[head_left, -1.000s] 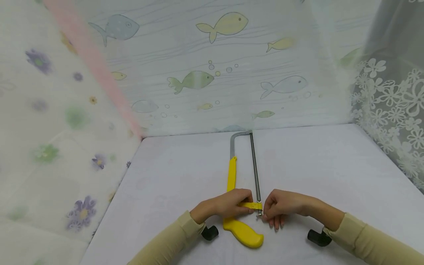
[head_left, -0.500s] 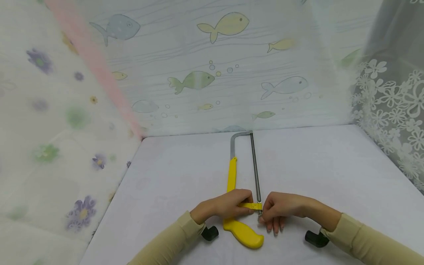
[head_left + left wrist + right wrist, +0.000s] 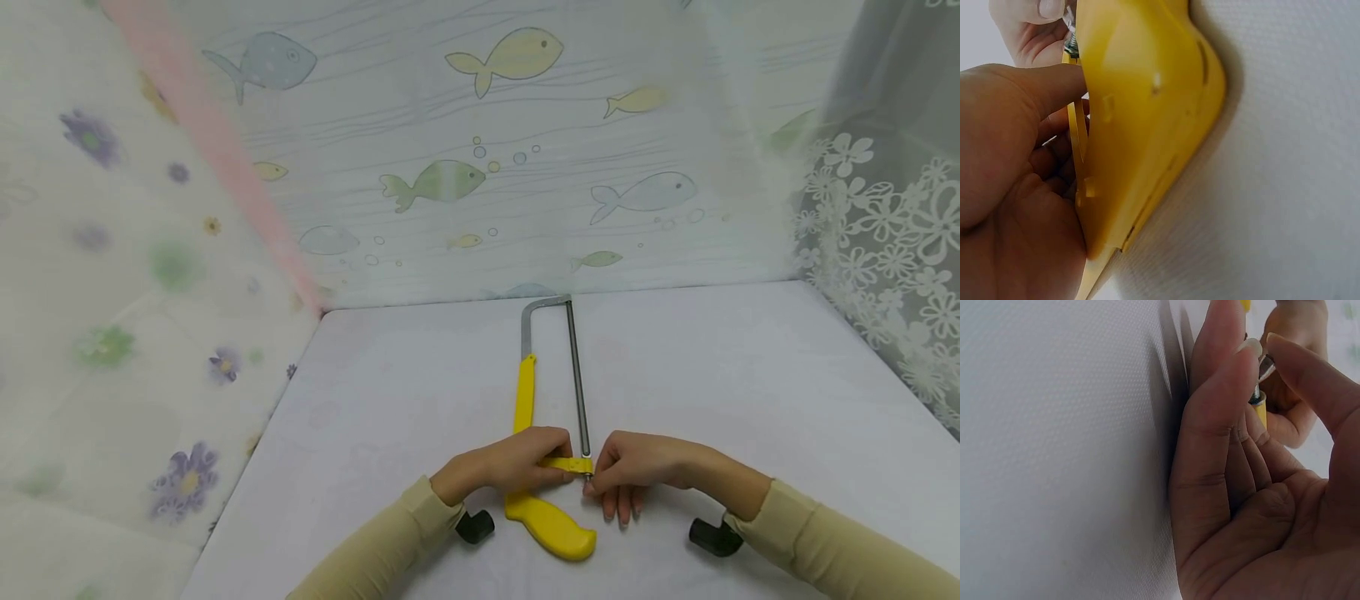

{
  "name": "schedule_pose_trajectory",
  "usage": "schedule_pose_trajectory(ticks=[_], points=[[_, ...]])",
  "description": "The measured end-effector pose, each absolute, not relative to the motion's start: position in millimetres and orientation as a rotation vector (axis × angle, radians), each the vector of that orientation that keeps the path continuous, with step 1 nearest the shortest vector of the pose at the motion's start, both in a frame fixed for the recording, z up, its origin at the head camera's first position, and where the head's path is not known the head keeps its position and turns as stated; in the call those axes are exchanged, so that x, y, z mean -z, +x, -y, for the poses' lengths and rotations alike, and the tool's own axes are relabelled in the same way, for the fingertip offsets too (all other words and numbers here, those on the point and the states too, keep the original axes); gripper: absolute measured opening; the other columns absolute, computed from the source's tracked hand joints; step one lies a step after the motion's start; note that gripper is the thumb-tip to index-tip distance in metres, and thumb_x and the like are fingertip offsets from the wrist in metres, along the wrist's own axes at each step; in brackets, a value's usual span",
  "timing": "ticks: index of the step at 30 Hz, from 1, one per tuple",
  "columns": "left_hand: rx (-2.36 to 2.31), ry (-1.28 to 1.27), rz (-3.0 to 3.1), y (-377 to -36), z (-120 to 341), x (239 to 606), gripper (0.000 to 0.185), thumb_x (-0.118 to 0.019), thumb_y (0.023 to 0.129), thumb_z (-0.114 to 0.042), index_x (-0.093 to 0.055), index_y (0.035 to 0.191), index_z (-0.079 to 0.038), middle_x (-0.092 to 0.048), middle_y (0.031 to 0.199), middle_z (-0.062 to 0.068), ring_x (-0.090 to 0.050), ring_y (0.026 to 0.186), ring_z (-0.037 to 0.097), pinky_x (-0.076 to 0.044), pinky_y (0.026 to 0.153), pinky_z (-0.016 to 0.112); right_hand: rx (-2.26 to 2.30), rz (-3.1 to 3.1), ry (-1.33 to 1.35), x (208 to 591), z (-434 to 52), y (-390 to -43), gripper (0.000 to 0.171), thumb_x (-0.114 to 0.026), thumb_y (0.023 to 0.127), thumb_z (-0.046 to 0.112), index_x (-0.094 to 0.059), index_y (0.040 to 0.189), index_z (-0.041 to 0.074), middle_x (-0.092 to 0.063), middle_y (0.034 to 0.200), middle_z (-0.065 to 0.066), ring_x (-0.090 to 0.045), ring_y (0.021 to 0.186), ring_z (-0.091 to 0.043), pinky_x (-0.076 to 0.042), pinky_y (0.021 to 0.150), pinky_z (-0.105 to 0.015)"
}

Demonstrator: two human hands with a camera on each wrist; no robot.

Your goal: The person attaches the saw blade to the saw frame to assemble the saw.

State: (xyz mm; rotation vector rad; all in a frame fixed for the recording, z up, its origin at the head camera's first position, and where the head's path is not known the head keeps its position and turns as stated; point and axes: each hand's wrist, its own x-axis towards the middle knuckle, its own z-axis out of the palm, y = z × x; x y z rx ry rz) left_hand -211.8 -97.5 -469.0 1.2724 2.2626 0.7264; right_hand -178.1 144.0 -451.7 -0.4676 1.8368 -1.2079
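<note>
A yellow-handled hacksaw (image 3: 551,442) lies flat on the white table (image 3: 750,392), near the front edge and about midway between the left and right edges. Its grey metal frame (image 3: 542,310) runs away toward the back edge, with the thin blade (image 3: 577,383) on the right side of the frame and the curved yellow grip (image 3: 551,525) closest to the front edge.

The left hand (image 3: 502,468) rests on the saw where the yellow arm meets the grip — its fingers are curled round the yellow plastic, and the left wrist view shows the thumb (image 3: 1047,87) pressed against the side of the handle (image 3: 1141,119).

The right hand (image 3: 633,467) sits just to the right of the saw, touching the near end of the blade. In the right wrist view the thumb (image 3: 1310,381) and forefinger (image 3: 1222,406) pinch a small metal nut (image 3: 1264,367) at the end of the yellow arm, while the other fingers lie straight down against the table.

Both forearms wear pale olive sleeves (image 3: 375,550). A black wrist mount (image 3: 476,527) shows under the left wrist and another (image 3: 712,537) under the right. Fish-patterned cloth (image 3: 480,150) hangs behind the back edge — flowered cloth (image 3: 112,333) along the left, white lace (image 3: 892,250) at the right.
</note>
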Motion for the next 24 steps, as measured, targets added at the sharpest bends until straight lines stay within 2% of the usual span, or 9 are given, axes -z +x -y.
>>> schedule_pose_trajectory(ticks=[10, 19, 24], points=[[-0.71, 1.274, -2.279, -212.1, 96.9, 470.4, 0.012, -0.065, 0.102, -0.023, -0.056, 0.102, -0.015, -0.055, 0.091, -0.008, -0.048, 0.083, 0.003, -0.042, 0.075, 0.015, 1.239, -1.84, -0.465, 453.8, -153.0, -179.6, 0.019, -0.073, 0.094, 0.012, -0.073, 0.085, -0.005, -0.071, 0.072, -0.012, -0.067, 0.056, -0.013, -0.05, 0.05, -0.02], [-0.723, 1.276, -2.272, -211.2, 97.3, 470.0, 0.012, -0.066, 0.102, -0.022, -0.056, 0.102, -0.015, -0.054, 0.09, -0.008, -0.048, 0.081, 0.003, -0.042, 0.074, 0.015, 1.257, -1.774, -0.48, 454.0, -148.5, -179.7, 0.021, -0.074, 0.093, 0.013, -0.073, 0.089, -0.008, -0.073, 0.074, -0.013, -0.068, 0.058, -0.012, -0.051, 0.051, -0.02], [-0.718, 1.272, -2.27, -212.0, 97.2, 469.4, 0.012, -0.065, 0.102, -0.022, -0.056, 0.102, -0.015, -0.055, 0.091, -0.008, -0.049, 0.082, 0.003, -0.043, 0.074, 0.015, 1.236, -1.805, -0.453, 450.5, -144.7, -178.5, 0.029, -0.074, 0.094, 0.021, -0.074, 0.086, -0.007, -0.072, 0.072, -0.011, -0.067, 0.056, -0.012, -0.049, 0.049, -0.02]])
